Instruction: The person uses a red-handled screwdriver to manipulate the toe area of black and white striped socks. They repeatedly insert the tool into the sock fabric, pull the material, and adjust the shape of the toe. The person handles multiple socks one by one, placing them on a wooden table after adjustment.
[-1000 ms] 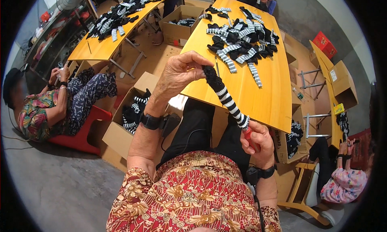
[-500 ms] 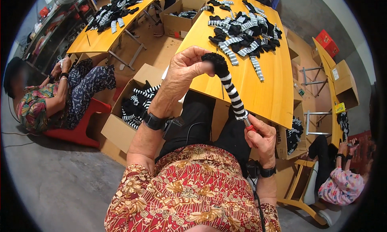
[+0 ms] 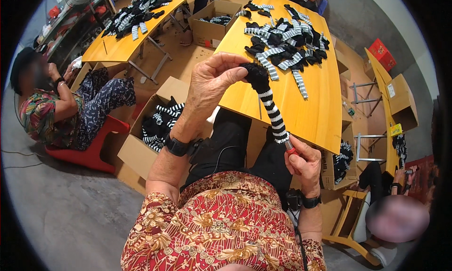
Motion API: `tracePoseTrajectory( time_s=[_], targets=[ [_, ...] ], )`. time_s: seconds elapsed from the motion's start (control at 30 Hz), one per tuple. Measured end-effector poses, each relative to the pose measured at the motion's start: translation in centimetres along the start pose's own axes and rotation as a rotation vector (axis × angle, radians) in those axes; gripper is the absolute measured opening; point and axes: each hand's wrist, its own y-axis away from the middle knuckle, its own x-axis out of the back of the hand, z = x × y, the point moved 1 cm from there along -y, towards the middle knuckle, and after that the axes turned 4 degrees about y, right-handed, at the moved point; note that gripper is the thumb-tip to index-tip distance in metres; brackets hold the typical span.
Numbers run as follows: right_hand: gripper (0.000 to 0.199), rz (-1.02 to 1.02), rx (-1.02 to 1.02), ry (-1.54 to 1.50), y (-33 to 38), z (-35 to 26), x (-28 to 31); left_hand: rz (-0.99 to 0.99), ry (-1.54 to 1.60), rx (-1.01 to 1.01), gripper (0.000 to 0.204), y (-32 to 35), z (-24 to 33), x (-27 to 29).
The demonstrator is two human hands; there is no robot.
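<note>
A slim knitted tube [image 3: 273,108] with black and white stripes and a fuzzy black end stretches between my hands, over the near edge of the yellow table. My left hand [image 3: 212,80] pinches the black end between thumb and fingers. In my right hand [image 3: 305,159] is a red-handled tool [image 3: 291,151], gripped near its metal shaft. The shaft enters the striped end of the tube, so its tip is hidden. Farther up the table lies a pile of black and grey-white striped knitted pieces [image 3: 287,38].
An open carton [image 3: 136,153] of striped pieces stands left of my legs, another [image 3: 347,174] at right under the table edge. A thin rod [image 3: 259,108] lies on the yellow table [image 3: 310,115]. One person sits on a red stool [image 3: 87,146] at left; others work at far and right tables.
My left hand and the tube's black end have shifted slightly; both hands keep their grip. The person at left has raised their hands, and the person at right has moved their head.
</note>
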Motion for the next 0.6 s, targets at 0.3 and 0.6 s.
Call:
tracePoseTrajectory(
  time_s=[0.3, 0.6],
  targets=[
    [0.044, -0.011, 0.045, 0.247, -0.1, -1.1, 0.2, -0.087, -0.129, 0.072, 0.015, 0.0, 0.1, 1.1],
    [0.042, 0.086, 0.028, 0.126, -0.9, -0.7, -1.5, 0.037, 0.002, 0.031, 0.018, 0.1, -0.8, -0.3]
  ],
)
